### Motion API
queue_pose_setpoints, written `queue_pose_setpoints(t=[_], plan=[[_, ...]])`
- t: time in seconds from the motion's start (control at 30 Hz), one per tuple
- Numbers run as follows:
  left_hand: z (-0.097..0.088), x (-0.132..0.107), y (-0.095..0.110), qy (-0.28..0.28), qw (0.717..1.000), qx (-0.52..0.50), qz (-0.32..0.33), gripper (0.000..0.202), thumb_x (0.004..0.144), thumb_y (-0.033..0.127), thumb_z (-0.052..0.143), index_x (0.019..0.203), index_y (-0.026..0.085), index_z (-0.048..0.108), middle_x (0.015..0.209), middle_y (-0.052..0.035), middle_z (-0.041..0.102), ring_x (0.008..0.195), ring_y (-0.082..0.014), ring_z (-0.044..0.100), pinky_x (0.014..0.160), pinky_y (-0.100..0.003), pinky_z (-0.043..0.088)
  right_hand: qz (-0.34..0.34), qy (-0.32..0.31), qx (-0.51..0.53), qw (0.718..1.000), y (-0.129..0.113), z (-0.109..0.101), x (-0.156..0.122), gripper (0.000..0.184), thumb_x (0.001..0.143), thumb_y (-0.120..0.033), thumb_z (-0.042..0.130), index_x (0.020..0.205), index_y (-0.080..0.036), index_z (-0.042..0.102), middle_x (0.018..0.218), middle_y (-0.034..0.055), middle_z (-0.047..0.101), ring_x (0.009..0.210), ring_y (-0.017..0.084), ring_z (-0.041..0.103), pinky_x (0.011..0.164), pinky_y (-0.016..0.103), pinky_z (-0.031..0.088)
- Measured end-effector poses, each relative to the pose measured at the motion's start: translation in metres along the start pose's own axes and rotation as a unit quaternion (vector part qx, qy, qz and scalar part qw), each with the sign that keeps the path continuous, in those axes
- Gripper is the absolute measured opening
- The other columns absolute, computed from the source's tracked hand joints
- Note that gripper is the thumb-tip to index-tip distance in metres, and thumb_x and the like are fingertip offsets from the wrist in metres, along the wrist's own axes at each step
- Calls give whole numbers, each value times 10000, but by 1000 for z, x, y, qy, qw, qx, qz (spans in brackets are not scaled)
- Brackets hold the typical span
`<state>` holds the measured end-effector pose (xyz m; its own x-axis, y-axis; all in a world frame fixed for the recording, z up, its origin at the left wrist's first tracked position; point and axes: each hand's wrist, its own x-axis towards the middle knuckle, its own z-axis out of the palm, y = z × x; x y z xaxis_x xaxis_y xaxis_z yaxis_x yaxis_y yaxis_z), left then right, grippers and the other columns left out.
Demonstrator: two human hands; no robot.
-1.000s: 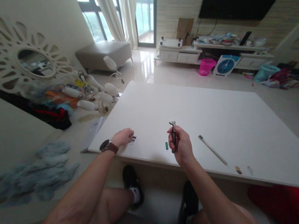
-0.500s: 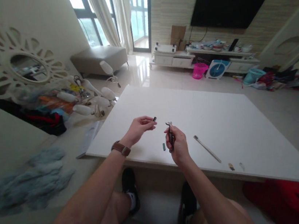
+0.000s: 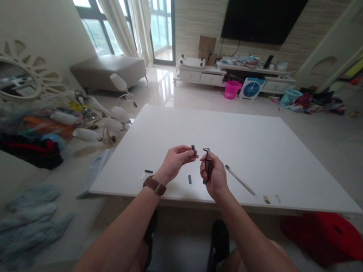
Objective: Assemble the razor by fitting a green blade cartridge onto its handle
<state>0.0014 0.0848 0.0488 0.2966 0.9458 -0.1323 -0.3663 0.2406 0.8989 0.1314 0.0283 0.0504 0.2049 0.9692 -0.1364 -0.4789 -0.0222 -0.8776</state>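
Observation:
My right hand (image 3: 215, 175) is closed around a dark razor handle (image 3: 207, 166), held upright with its metal head on top, above the near edge of the white table (image 3: 234, 133). My left hand (image 3: 177, 159), with a brown-strapped watch on the wrist, pinches a small dark cartridge (image 3: 193, 148) just left of the razor's head. A small green piece (image 3: 190, 179) lies on the table between my hands. A small dark packet (image 3: 146, 173) lies to the left.
A slim toothbrush-like stick (image 3: 240, 180) and two tiny bits (image 3: 266, 199) lie near the table's front edge at the right. A chandelier with white shades (image 3: 99, 120) is on the floor at the left. A red stool (image 3: 321, 235) stands at the lower right.
My left hand lifted a small dark cartridge from the table's left part and carried it right, close to the razor's head. My right hand stayed put. The camera turned left.

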Motion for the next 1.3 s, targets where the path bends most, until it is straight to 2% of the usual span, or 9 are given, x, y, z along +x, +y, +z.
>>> queue_pose_setpoints(t=[0.2,0.47,0.63,0.73,0.83,0.93,1.03,1.17,1.3], plan=[[0,8,-4,-1,1000,-3,16,269,635,226,857,801,125,670,779,-56,736,744,-175,718,822,-353,540,-24,-25,-2,999,-1,4,8,305,862,-450,552,734,-178,599,474,-57,525,321,50,335,327,182,210],[-2,0,-3,-18,998,46,40,237,633,223,842,821,135,726,801,-74,751,749,-175,699,788,-338,531,-6,1,38,999,0,7,7,288,848,-443,539,743,-182,602,475,-63,511,335,52,343,341,185,231],[-1,-8,-2,-20,988,132,79,193,645,216,826,810,142,758,798,-56,756,752,-165,675,782,-318,526,-45,30,17,998,2,5,4,209,805,-391,643,791,-188,596,596,-73,547,357,25,335,340,178,195],[1,-11,-1,-14,967,210,144,145,686,226,801,797,140,766,773,-54,745,737,-171,675,752,-316,534,-58,39,1,998,4,4,5,228,752,-361,731,831,-198,593,652,-80,558,375,14,315,346,178,192],[1,-14,1,-1,924,298,241,87,750,197,751,818,152,782,766,-47,721,712,-150,656,679,-278,511,-56,39,-17,998,8,4,7,256,713,-321,778,875,-195,625,638,-88,529,384,14,311,355,182,208],[2,-15,3,22,890,342,302,89,780,150,719,833,169,788,764,-37,703,714,-137,644,656,-258,490,-53,46,-29,997,12,5,11,284,688,-304,801,901,-187,654,688,-74,552,392,10,331,357,188,215],[1,-16,3,39,865,367,340,109,783,111,707,828,174,783,754,-30,688,704,-132,632,642,-252,480,-55,52,-31,997,15,6,13,338,668,-313,820,942,-184,668,770,-51,599,400,10,349,357,197,223],[-1,-17,2,33,835,399,377,128,802,104,690,851,174,784,766,-36,678,704,-133,620,641,-257,477,-56,64,-36,996,16,4,15,389,641,-308,839,954,-178,650,722,-59,605,400,21,352,367,198,227],[-1,-19,2,10,840,396,371,130,784,124,710,874,176,787,815,-47,689,741,-139,633,685,-264,496,-77,80,-48,993,15,1,15,397,624,-294,843,929,-180,616,686,-62,605,437,39,394,406,193,269]])
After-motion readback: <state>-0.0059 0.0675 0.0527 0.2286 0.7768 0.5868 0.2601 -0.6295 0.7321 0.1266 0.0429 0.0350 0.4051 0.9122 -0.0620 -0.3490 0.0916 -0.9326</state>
